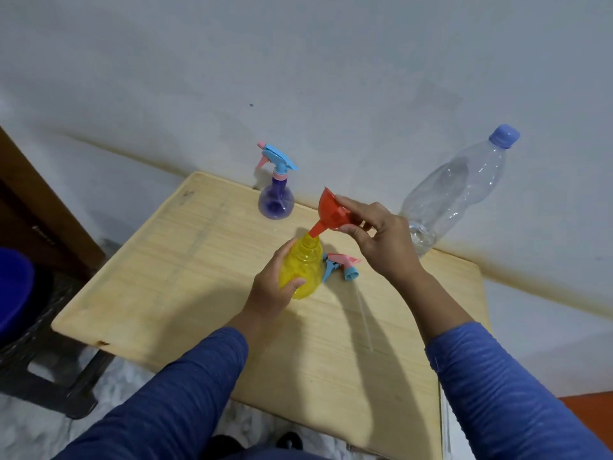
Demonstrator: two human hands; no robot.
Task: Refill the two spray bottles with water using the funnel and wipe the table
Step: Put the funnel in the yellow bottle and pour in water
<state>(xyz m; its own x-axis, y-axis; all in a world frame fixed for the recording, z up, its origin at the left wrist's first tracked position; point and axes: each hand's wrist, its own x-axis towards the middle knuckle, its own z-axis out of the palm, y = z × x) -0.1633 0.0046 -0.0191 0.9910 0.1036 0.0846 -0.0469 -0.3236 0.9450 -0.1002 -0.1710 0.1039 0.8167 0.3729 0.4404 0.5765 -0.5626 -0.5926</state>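
A pale wooden table (185, 277) with a streaked, grainy top stands against a grey-white plastered wall (331, 78). At far left a dark brown wooden door or cabinet edge (39, 207) runs down the frame, with a blue rounded object (13, 293) resting on a black plastic stool (49, 370) beside the table. The floor below is light and mottled, and an orange patch shows at lower right.

Counted left to right: two spray bottles, one funnel, one loose spray head, one large water bottle, two hands.

The purple spray bottle (276, 197) stands upright near the table's far edge, its blue and pink trigger head screwed on. Nearer the middle, the left hand (272, 293), in a blue sleeve, wraps its fingers and thumb around the round body of the yellow spray bottle (303, 270), which stands on the table with its neck open. The orange funnel (326, 214) is tilted, its spout tip at or just inside the yellow bottle's neck, its bowl leaning up and to the left. The right hand (381, 240) pinches the funnel's rim and tab between thumb and fingertips.

The detached blue and pink spray head (341, 267) lies on the table just right of the yellow bottle, its clear dip tube trailing toward the near edge. At far right the clear plastic water bottle (457, 190), blue cap on, stands by the wall with a little water at its bottom.
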